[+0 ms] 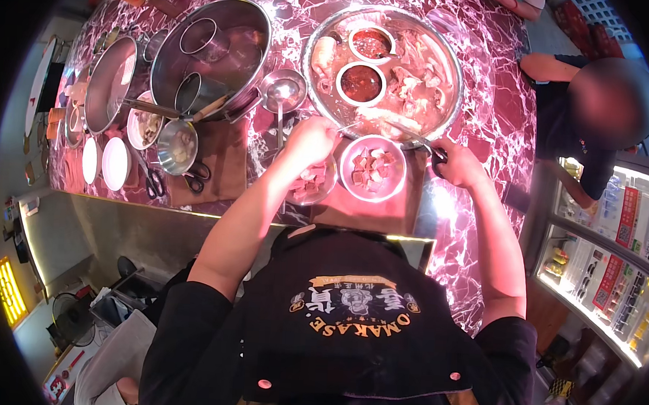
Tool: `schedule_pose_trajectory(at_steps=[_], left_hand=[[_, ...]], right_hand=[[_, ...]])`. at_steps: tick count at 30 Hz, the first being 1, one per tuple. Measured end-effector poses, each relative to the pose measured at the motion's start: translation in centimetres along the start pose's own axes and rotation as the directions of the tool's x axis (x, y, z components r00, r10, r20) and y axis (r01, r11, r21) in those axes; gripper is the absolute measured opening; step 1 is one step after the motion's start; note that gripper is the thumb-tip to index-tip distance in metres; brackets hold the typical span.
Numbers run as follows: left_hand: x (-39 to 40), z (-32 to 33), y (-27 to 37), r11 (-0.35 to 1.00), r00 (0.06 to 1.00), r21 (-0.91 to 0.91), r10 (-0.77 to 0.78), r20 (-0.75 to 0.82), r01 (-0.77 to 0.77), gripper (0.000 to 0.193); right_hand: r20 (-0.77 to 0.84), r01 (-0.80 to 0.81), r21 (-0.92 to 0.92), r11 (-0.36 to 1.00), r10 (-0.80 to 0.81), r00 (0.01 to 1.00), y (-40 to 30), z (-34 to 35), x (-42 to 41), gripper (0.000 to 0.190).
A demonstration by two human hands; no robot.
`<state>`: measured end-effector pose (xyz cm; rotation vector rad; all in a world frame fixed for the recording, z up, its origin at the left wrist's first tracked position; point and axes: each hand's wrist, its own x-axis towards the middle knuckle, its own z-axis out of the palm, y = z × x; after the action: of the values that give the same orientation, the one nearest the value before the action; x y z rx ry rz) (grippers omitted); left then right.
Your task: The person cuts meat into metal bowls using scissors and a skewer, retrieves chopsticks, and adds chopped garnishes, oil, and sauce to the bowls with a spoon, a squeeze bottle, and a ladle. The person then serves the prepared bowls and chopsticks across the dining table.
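My right hand (458, 164) holds black-handled scissors (438, 158), their blades reaching over the near rim of a large round metal tray (455, 107) of meat in broth. My left hand (312, 140) is closed on a thin metal utensil whose tip points at a pale piece of meat (389, 119) near the blades. Just below the tray stands a bowl of cut meat chunks (375, 168). A second bowl of dark red chunks (311, 184) lies partly under my left forearm. Two white bowls of red sauce (361, 84) sit inside the tray.
At the left stand a large metal pot (231, 38) with strainers, a smaller pot (109, 84), white bowls (116, 164) and more scissors (196, 177). A ladle (284, 91) rests beside the tray. A person (576, 116) is at the table's right side, and another person's arm shows at the top right.
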<state>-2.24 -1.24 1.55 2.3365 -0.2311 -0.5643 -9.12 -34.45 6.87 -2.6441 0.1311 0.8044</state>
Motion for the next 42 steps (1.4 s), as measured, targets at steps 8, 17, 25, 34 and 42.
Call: schedule_pose_trajectory(at_steps=[8, 17, 25, 34, 42], left_hand=[[1.4, 4.4, -3.0, 0.951, 0.996, -0.304, 0.032, -0.085, -0.057, 0.024], [2.1, 5.1, 0.1, 0.952, 0.994, -0.287, 0.113, -0.01, -0.111, 0.024], [1.1, 3.8, 0.8, 0.985, 0.995, -0.143, 0.098, 0.034, -0.092, 0.023], [4.0, 5.5, 2.3, 0.884, 0.986, -0.459, 0.142, 0.089, -0.086, 0.022], [5.6, 6.4, 6.4, 0.975, 0.976, -0.13, 0.191, 0.1, -0.178, 0.022]], right_hand=[[-0.142, 0.024, -0.342, 0.939, -0.077, 0.987, -2.9, -3.2, -2.7, 0.054], [-0.04, 0.282, -0.28, 0.918, -0.305, 0.952, 1.1, -2.4, 2.6, 0.06], [-0.18, 0.137, -0.132, 0.982, -0.16, 0.971, 2.5, 2.5, -1.9, 0.061], [-0.199, -0.026, 0.39, 0.92, 0.112, 0.974, 2.5, 5.9, -6.6, 0.057], [-0.26, -0.108, 0.553, 0.826, 0.295, 0.92, 1.7, 9.5, -2.2, 0.056]])
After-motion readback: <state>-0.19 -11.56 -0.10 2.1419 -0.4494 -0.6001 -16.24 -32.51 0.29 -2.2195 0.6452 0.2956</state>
